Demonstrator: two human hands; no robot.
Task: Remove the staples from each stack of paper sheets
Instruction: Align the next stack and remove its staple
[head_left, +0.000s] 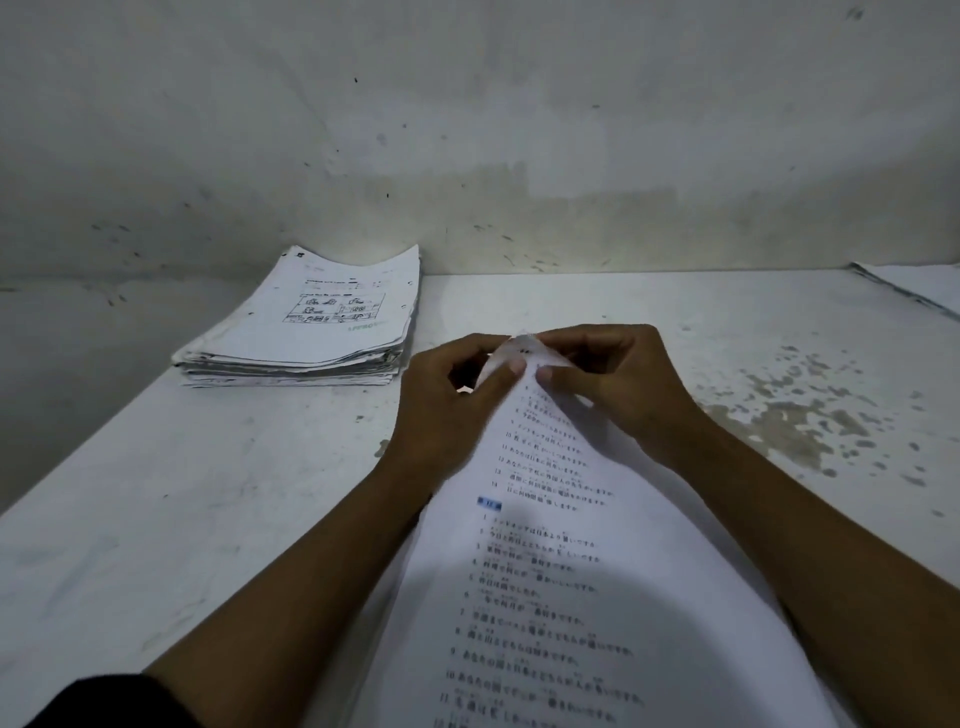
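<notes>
A stapled set of printed sheets (561, 582) with numbered lines of text lies lengthwise toward me, its far corner lifted off the table. My left hand (447, 400) and my right hand (618, 384) both pinch that raised corner, thumbs pressed on it from either side. A small dark mark, probably the staple (523, 352), shows at the corner tip between my fingers. A thick pile of other paper sheets (306, 327) rests at the back left of the table.
The white table (208, 493) has chipped, stained paint on its right side. A scuffed wall stands close behind it. More paper (914, 286) lies at the far right edge, partly out of view.
</notes>
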